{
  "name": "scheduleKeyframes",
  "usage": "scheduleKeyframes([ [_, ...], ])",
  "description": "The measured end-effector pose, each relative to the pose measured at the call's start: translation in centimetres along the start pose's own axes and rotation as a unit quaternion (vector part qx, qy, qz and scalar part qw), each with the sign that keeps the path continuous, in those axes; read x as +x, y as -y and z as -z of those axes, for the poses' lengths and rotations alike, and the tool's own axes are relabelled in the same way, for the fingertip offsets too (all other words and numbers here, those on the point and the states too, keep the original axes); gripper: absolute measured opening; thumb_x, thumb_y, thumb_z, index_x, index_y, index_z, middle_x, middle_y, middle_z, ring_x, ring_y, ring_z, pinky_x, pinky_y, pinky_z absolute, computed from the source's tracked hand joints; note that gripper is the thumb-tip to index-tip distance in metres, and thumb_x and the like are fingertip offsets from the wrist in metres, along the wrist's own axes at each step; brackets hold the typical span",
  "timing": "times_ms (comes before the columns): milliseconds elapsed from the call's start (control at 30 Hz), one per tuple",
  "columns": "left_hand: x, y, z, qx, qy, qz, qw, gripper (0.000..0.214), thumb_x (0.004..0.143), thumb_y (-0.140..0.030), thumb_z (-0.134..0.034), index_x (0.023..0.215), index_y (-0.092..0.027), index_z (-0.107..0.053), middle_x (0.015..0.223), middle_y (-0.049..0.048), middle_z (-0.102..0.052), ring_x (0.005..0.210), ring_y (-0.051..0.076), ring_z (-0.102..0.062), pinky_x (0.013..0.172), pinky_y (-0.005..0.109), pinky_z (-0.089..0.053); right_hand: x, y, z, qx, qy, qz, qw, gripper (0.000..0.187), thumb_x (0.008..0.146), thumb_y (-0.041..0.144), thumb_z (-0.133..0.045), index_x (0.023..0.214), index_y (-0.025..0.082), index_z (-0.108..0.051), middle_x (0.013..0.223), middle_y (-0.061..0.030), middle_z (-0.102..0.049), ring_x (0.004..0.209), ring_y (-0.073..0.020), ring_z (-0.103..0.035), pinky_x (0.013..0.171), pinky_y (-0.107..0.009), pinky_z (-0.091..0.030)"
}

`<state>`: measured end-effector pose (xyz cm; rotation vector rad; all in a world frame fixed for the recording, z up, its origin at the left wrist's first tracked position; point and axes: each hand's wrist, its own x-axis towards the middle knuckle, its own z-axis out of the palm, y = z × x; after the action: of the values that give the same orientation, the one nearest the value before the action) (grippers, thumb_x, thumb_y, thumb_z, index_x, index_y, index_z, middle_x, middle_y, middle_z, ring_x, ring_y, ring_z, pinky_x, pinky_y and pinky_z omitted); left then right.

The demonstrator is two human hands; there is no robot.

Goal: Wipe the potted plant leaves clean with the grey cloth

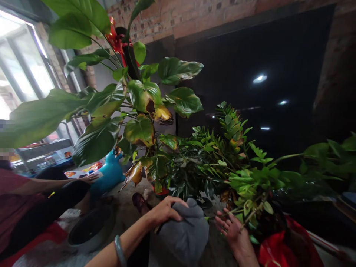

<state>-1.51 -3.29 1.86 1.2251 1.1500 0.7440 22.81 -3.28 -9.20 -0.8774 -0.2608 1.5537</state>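
Note:
My left hand (164,212) is curled over the top of a soft grey cloth bundle (183,237), with a bangle (120,251) on its wrist. My right hand (230,230) is raised with spread fingers against the thin stems of a leafy ZZ plant (211,163). I cannot see a firm grip on those stems. Above and behind the plant rises a broad-leaved plant (139,100) whose leaves have yellow and brown patches.
A co-worker in a maroon top (16,200) sits at the left, one hand (90,178) reaching out. A blue object (109,174) stands beside them. A dark round basin (90,230) sits on the floor, and a red plastic bag (286,246) lies at the lower right.

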Motion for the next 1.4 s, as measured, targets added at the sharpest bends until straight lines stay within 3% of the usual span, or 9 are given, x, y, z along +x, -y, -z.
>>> scheduleKeyframes([
  [167, 0.1, -5.4, 1.5, -0.125, -0.065, -0.129, 0.982, 0.041, 0.046, -0.017, -0.071, 0.087, -0.021, -0.073, 0.073, -0.0029, -0.069, 0.069, 0.016, -0.058, 0.068, 0.024, -0.042, 0.2, -0.1, 0.1, 0.013, 0.01, 0.004, 1.0, 0.045, 0.041, 0.048, -0.079, 0.075, 0.024, -0.065, 0.076, -0.0054, -0.07, 0.075, -0.0272, -0.063, 0.083, -0.047, -0.041],
  [300, 1.5, -3.9, 1.5, -0.103, -0.173, -0.144, 0.969, 0.041, 0.044, -0.017, -0.069, 0.084, -0.019, -0.074, 0.079, -0.0014, -0.07, 0.078, 0.019, -0.058, 0.075, 0.027, -0.042, 0.2, -0.3, 0.2, 0.004, 0.03, 0.017, 0.999, 0.041, 0.052, 0.049, -0.073, 0.084, 0.026, -0.065, 0.086, -0.0054, -0.07, 0.085, -0.0281, -0.062, 0.086, -0.047, -0.039],
  [433, 0.2, 1.0, 0.9, 0.022, -0.084, -0.023, 0.996, 0.029, 0.038, -0.006, -0.065, 0.064, -0.017, -0.073, 0.061, -0.0049, -0.063, 0.066, 0.016, -0.053, 0.065, 0.025, -0.039, 0.2, -0.2, 0.3, -0.011, 0.023, 0.004, 1.0, 0.043, 0.052, 0.051, -0.071, 0.086, 0.025, -0.063, 0.084, -0.0055, -0.069, 0.084, -0.0284, -0.063, 0.083, -0.046, -0.04],
  [533, -1.4, 1.0, 1.7, 0.011, -0.008, -0.005, 1.0, 0.028, 0.04, -0.008, -0.067, 0.066, -0.018, -0.074, 0.062, -0.0048, -0.065, 0.065, 0.015, -0.054, 0.063, 0.024, -0.04, 0.2, 0.0, 0.4, -0.008, 0.008, -0.006, 1.0, 0.044, 0.046, 0.048, -0.076, 0.081, 0.024, -0.064, 0.076, -0.0037, -0.069, 0.072, -0.0262, -0.063, 0.079, -0.046, -0.042],
  [700, -0.8, -3.4, 4.2, -0.103, -0.117, -0.117, 0.981, 0.04, 0.045, -0.016, -0.069, 0.085, -0.02, -0.074, 0.073, -0.0011, -0.07, 0.07, 0.018, -0.059, 0.067, 0.026, -0.043, 0.2, -0.1, 0.4, 0.015, 0.023, 0.009, 1.0, 0.043, 0.045, 0.046, -0.077, 0.08, 0.024, -0.066, 0.077, -0.0042, -0.07, 0.074, -0.0261, -0.062, 0.08, -0.046, -0.043],
  [800, 0.4, -2.6, 4.1, -0.092, -0.171, -0.131, 0.972, 0.04, 0.046, -0.018, -0.066, 0.085, -0.018, -0.074, 0.075, -0.0005, -0.07, 0.074, 0.02, -0.059, 0.07, 0.027, -0.043, 0.2, -0.2, 0.2, 0.008, 0.025, 0.014, 1.0, 0.041, 0.05, 0.047, -0.075, 0.083, 0.025, -0.066, 0.082, -0.0044, -0.07, 0.08, -0.0268, -0.063, 0.083, -0.047, -0.042],
  [1033, -2.4, 1.5, 2.9, 0.084, -0.023, -0.01, 0.996, 0.032, 0.043, -0.005, -0.061, 0.068, -0.019, -0.074, 0.062, -0.0056, -0.066, 0.067, 0.017, -0.056, 0.06, 0.023, -0.04, 0.2, -0.1, 0.3, -0.001, 0.001, -0.002, 1.0, 0.047, 0.043, 0.048, -0.077, 0.081, 0.023, -0.065, 0.079, -0.0062, -0.071, 0.075, -0.0275, -0.064, 0.081, -0.048, -0.043],
  [1233, -2.7, -4.1, 6.9, -0.153, -0.182, -0.142, 0.961, 0.033, 0.047, -0.018, -0.071, 0.08, -0.019, -0.073, 0.071, -0.001, -0.071, 0.071, 0.019, -0.062, 0.069, 0.026, -0.047, 0.1, 0.0, 0.2, -0.004, 0.01, 0.004, 1.0, 0.04, 0.046, 0.047, -0.077, 0.077, 0.025, -0.065, 0.075, -0.0027, -0.071, 0.073, -0.0255, -0.065, 0.082, -0.047, -0.044],
  [1400, -0.2, -0.5, 6.0, -0.12, -0.272, -0.111, 0.948, 0.033, 0.044, -0.017, -0.071, 0.077, -0.016, -0.072, 0.07, 0.0, -0.071, 0.071, 0.019, -0.062, 0.068, 0.027, -0.046, -0.2, 0.0, -0.3, -0.002, 0.015, -0.003, 1.0, 0.044, 0.046, 0.047, -0.076, 0.081, 0.025, -0.064, 0.079, -0.0042, -0.073, 0.077, -0.0265, -0.067, 0.085, -0.048, -0.043],
])
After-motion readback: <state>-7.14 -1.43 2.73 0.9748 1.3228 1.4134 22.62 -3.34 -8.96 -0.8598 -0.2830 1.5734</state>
